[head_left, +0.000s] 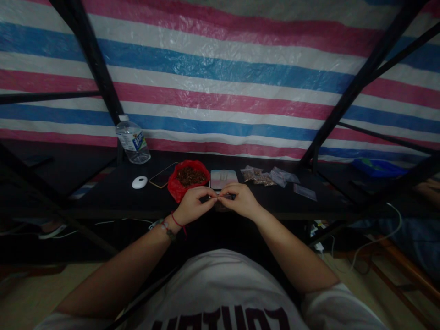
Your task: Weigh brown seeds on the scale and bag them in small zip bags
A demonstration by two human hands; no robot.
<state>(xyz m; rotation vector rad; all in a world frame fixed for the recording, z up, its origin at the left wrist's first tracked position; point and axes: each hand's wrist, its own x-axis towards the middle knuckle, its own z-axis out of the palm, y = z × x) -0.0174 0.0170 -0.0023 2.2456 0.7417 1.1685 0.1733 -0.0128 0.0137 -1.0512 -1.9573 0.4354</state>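
Observation:
My left hand [193, 204] and my right hand [241, 200] meet at the table's front edge, thumbs and fingers pinched together. Between them they grip the top of a small plastic bag [222, 207]; its dark contents are mostly hidden by the fingers. Just beyond the hands lies a flat square device with a shiny top [224, 176], which looks like a small scale. Left of it, an open red plastic bag [174, 185] holds a heap of small brown pieces [190, 176]. To the right are several small clear bags [264, 178], some with brown bits inside.
On the black table [110, 192] stand a clear plastic bottle [134, 142], a white oval object [139, 182] and a phone [163, 175]. A flat clear bag [305, 191] lies at the right. Black metal posts [332, 112] frame the table; a striped sheet [220, 82] hangs behind. Another person's hand [429, 190] shows far right.

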